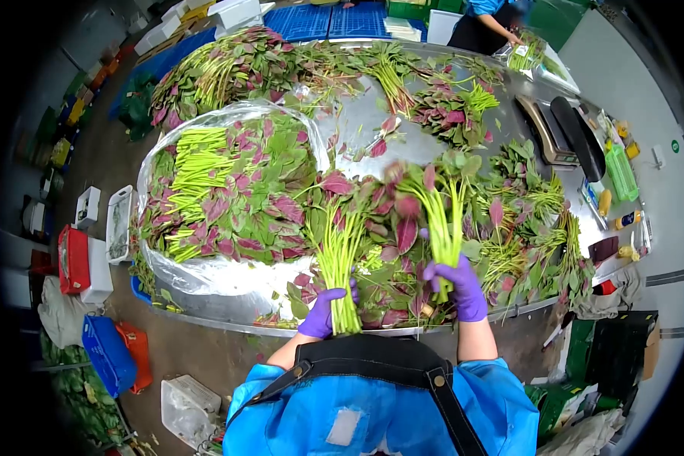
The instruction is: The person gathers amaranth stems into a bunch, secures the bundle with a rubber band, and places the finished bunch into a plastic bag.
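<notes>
My left hand (321, 313), in a purple glove, is closed round the stems of a bunch of red amaranth greens (336, 251). The leaves of that bunch point away from me. My right hand (457, 286), gloved in purple too, grips a second amaranth bunch (442, 216) by its pale green stems; its leaf tips are blurred. Loose leaves and stems (391, 292) lie on the metal table between the two hands. To the left, a clear plastic bag (205, 281) lies spread open around a large stack of amaranth bunches (239, 190).
More amaranth lies in a far-left heap (228, 72) and in bunches (520, 251) on the right. A scale (547, 137) stands at the table's right side. At the far end a co-worker (482, 26) handles bagged greens. Crates (108, 353) stand on the floor at left.
</notes>
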The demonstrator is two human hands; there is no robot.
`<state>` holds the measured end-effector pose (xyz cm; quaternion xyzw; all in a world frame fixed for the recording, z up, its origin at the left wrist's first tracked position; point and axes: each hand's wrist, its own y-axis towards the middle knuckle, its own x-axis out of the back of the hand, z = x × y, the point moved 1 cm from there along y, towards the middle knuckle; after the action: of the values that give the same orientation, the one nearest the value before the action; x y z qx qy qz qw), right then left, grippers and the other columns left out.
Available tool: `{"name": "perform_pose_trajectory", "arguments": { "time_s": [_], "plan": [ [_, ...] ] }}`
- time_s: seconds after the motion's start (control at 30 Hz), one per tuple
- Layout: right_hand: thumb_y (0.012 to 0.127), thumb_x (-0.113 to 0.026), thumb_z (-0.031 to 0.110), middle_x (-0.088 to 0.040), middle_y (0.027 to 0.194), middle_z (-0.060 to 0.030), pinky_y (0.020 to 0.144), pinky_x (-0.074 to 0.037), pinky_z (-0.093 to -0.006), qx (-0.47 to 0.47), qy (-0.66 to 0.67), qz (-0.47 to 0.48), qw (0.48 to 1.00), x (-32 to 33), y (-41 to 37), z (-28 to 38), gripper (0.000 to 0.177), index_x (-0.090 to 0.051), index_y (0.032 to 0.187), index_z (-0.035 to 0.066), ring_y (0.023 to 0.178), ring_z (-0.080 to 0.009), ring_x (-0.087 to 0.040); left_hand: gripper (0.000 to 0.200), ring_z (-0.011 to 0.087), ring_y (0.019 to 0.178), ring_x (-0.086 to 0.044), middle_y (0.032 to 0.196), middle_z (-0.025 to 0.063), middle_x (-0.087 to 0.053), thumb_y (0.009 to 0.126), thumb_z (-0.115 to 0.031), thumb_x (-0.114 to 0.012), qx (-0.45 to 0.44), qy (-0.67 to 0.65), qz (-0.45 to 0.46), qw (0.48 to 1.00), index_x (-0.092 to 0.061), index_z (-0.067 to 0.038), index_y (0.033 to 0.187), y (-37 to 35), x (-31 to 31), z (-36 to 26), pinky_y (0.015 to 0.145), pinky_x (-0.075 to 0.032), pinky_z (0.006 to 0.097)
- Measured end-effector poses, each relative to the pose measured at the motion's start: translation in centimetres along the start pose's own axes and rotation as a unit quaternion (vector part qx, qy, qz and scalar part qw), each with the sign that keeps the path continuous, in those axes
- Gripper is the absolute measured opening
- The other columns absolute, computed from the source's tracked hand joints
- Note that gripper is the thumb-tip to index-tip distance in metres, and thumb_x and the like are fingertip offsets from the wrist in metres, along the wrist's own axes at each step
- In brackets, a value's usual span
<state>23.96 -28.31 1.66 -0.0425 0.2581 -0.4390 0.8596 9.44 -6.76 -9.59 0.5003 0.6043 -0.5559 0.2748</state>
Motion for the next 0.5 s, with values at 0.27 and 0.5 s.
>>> {"name": "perform_pose_trajectory", "arguments": {
  "time_s": [0.27, 0.5],
  "plan": [
    [0.079, -0.062, 0.017, -0.057, 0.068, -0.0023, 0.054, -0.043, -0.0239, -0.250, -0.027, 0.080, 0.965, -1.5, 1.8, -14.4, 0.027, -0.057, 0.101, 0.003, 0.057, -0.0110, -0.054, 0.040, 0.0251, 0.085, -0.062, 0.102, 0.0162, -0.058, 0.085, -0.018, -0.050, 0.106, 0.102, -0.051, 0.988, -0.044, 0.002, 0.119, -0.5, -2.4, 0.4, 0.077, -0.051, 0.0369],
    [0.076, -0.065, 0.016, -0.059, 0.108, -0.0064, 0.086, -0.041, -0.0276, -0.170, -0.047, 0.091, 0.980, -3.5, 2.1, -13.8, 0.042, -0.053, 0.114, 0.002, 0.097, -0.0152, -0.055, 0.044, 0.0279, 0.094, -0.058, 0.109, 0.0175, -0.056, 0.084, -0.019, -0.049, 0.111, 0.051, -0.128, 0.984, -0.042, 0.001, 0.122, 0.0, 1.9, 0.9, 0.083, -0.048, 0.0423]
  ]
}}
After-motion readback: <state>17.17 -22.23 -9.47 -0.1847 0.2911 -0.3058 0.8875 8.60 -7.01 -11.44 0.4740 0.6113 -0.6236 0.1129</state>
